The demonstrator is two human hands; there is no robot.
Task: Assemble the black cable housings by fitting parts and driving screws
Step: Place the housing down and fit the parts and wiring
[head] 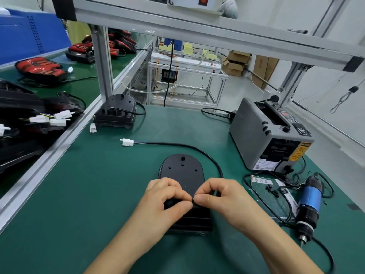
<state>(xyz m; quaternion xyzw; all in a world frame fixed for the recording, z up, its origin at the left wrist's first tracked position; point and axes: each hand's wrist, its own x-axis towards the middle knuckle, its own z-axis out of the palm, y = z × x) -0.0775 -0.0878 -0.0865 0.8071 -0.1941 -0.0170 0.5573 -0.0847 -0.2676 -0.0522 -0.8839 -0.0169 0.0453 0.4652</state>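
At six o'clock on the green counter, both hands work at a black housing.
The left hand and right hand have their fingers curled and thumb tips meeting over the housing's near end, each gripping it; whatever lies under the thumbs is hidden. The housing lies flat, its rounded end toward twelve o'clock. Its black cable arcs from the three o'clock side round to a white connector at eleven o'clock. A second housing sits farther off at eleven o'clock, and a grey tape dispenser at two o'clock. A blue electric screwdriver lies at three o'clock, well apart from the hands.
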